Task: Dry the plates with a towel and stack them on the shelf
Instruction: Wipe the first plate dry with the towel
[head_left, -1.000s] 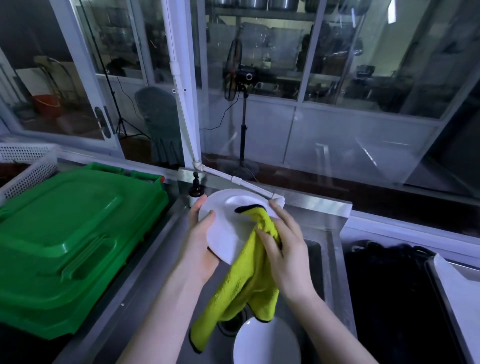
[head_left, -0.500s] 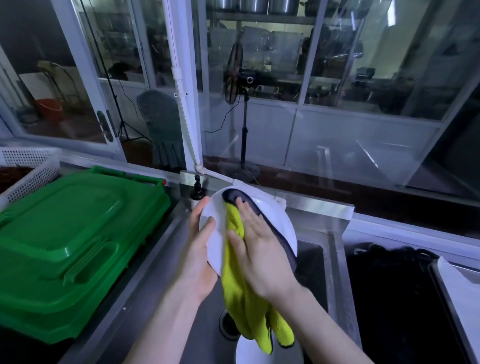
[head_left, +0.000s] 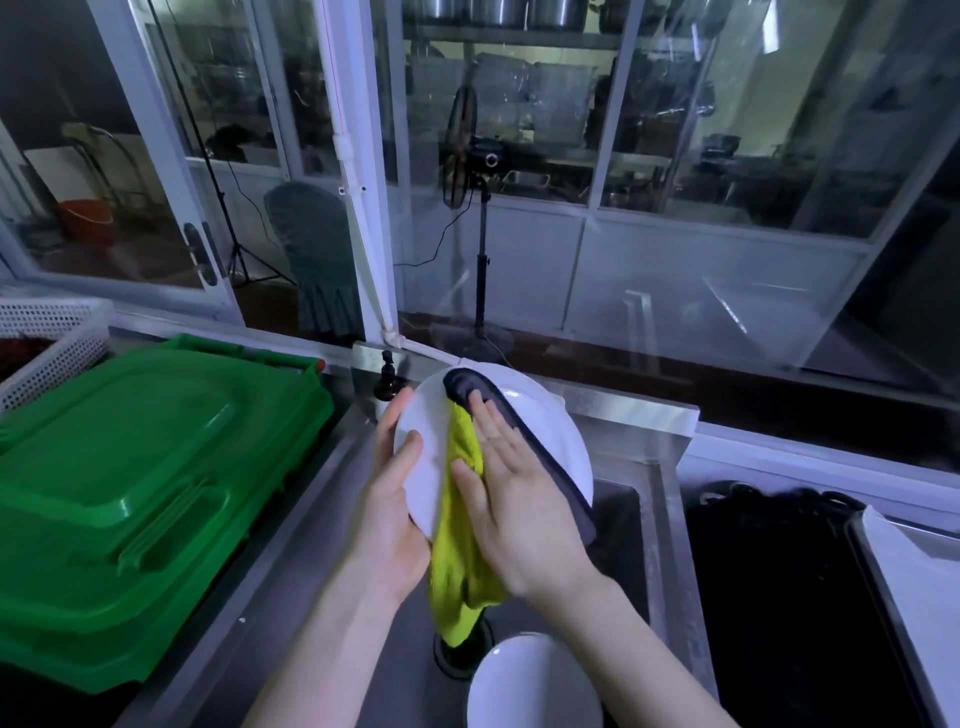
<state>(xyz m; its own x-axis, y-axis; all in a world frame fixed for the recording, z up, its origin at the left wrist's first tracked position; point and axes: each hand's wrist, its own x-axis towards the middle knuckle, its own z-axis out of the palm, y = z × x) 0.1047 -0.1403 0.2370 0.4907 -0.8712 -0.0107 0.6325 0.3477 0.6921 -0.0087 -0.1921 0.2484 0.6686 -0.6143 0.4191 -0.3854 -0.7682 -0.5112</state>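
A white plate is held tilted over the steel sink. My left hand grips its left edge, thumb on the face and fingers behind. My right hand lies flat with straight fingers and presses a yellow towel with a dark border against the plate's face. The towel's lower end hangs down toward the drain. Another white plate lies in the sink below, partly cut off by the frame's bottom edge.
A green plastic crate lid fills the counter on the left, with a white perforated basket behind it. A dark soap pump bottle stands at the sink's back edge. A black basin and a metal tray lie on the right. Glass panes stand behind.
My right hand went from gripping the bunched towel to lying flat on it and slid it up and across the plate's face. The left hand kept its hold on the plate.
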